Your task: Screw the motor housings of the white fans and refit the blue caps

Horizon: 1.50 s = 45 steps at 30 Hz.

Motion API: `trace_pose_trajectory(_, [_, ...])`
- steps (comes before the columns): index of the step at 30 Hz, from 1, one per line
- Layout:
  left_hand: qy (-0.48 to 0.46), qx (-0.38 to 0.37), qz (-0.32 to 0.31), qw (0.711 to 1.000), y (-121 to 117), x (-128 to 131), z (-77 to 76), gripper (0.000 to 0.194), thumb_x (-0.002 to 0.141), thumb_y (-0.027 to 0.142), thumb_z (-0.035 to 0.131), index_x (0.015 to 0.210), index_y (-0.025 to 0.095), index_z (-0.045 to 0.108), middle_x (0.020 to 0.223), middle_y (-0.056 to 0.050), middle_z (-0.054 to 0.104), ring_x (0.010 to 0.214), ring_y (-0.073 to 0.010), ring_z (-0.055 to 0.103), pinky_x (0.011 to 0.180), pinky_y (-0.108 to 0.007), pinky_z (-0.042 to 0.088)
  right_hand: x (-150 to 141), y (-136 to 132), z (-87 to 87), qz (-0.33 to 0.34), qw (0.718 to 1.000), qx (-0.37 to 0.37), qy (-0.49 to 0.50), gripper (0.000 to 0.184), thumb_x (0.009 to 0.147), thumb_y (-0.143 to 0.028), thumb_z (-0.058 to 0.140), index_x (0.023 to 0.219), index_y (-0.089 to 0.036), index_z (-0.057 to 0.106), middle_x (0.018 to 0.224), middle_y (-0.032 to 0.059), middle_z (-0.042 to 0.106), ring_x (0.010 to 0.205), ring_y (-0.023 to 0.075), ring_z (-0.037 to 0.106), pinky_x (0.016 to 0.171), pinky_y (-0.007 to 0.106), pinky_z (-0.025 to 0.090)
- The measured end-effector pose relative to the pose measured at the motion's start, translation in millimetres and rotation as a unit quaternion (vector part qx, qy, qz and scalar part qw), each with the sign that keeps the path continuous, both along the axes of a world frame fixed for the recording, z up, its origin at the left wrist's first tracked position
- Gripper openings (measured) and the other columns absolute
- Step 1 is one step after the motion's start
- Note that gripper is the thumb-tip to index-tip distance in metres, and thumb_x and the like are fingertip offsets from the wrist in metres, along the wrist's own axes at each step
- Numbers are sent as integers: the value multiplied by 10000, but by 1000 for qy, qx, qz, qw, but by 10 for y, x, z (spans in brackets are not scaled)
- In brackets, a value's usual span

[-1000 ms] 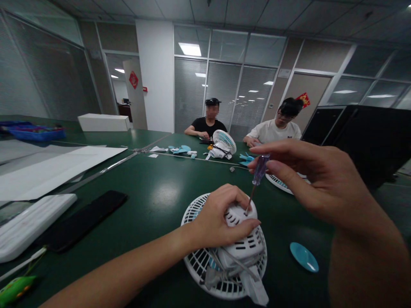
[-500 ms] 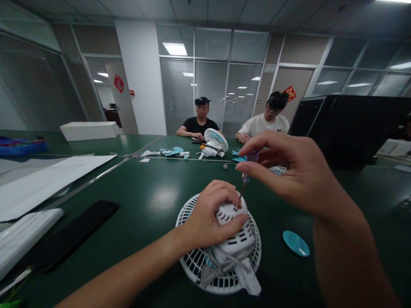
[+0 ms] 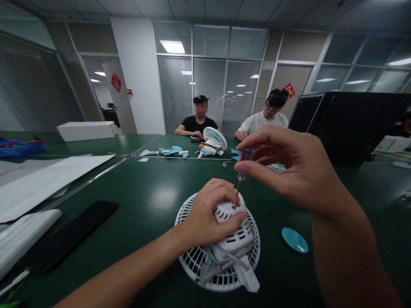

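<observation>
A small white electric fan (image 3: 236, 238) lies on its grille on the green table, its slotted motor housing facing up. My left hand (image 3: 214, 214) is wrapped over the housing, thumb and fingers gripping its sides. Above it, my right hand (image 3: 282, 164) pinches the clear purplish handle of a screwdriver (image 3: 245, 160) between thumb and fingers. The shaft slants down, with its tip at a screw hole in the housing, close to my left fingertips. A grey cord and white connector (image 3: 246, 273) rest over the grille. To the right lies a shiny blue disc (image 3: 294, 240).
Across the table sit two people, with another fan (image 3: 213, 141) and blue fan parts (image 3: 173, 150) before them. A large black box-like object (image 3: 349, 128) stands at right. On the left are a black slab (image 3: 70, 233), white sheets (image 3: 54, 179) and a white box (image 3: 86, 131).
My right fingers have shifted on the screwdriver handle, so more of it shows. The view has moved slightly; my left hand keeps its grip on the fan.
</observation>
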<state>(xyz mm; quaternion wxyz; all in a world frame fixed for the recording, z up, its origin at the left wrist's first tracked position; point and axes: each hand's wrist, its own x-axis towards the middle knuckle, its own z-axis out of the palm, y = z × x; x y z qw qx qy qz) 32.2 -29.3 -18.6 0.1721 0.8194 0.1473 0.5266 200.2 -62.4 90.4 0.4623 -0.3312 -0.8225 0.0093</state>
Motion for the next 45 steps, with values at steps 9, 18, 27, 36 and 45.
trace_pose_trajectory(9, [-2, 4, 2, 1000, 9, 15, -4, 147, 784, 211, 677, 772, 204, 530, 833, -37, 646, 893, -207, 598, 882, -407, 488, 38, -68, 48, 12, 1000, 3, -22, 146, 877, -251, 631, 1004, -243, 703, 998, 20, 721, 778, 153, 694, 630, 253, 596])
trace_pose_trajectory(18, [-5, -12, 18, 1000, -12, 9, -6, 200, 760, 193, 686, 907, 201, 550, 910, -52, 631, 905, -208, 602, 835, -387, 497, 53, -9, 11, 36, 999, -20, 36, 219, 769, -302, 766, 899, -197, 625, 876, 9, 677, 704, 133, 659, 592, 236, 580])
trace_pose_trajectory(27, [-15, 17, -3, 1000, -3, 18, 12, 184, 774, 173, 679, 749, 205, 500, 802, -19, 587, 862, -195, 576, 804, -368, 482, 89, -51, 39, 53, 998, -34, 22, 163, 869, -254, 641, 1002, -207, 724, 909, 22, 715, 756, 146, 684, 656, 262, 587])
trace_pose_trajectory(36, [-14, 19, 3, 1000, 0, 13, -1, 168, 773, 170, 681, 743, 204, 519, 799, -20, 592, 863, -196, 584, 800, -364, 489, 60, 46, 18, 15, 1000, 9, 12, 192, 819, -360, 722, 921, -197, 712, 910, 26, 688, 751, 143, 636, 619, 250, 553])
trace_pose_trajectory(45, [-14, 22, 1, 1000, 0, 9, 8, 168, 778, 183, 688, 732, 203, 527, 787, -19, 603, 858, -194, 591, 807, -367, 498, 153, -106, 59, 39, 999, -25, -13, 200, 884, -286, 642, 1061, -277, 736, 986, 18, 725, 869, 176, 690, 697, 270, 594])
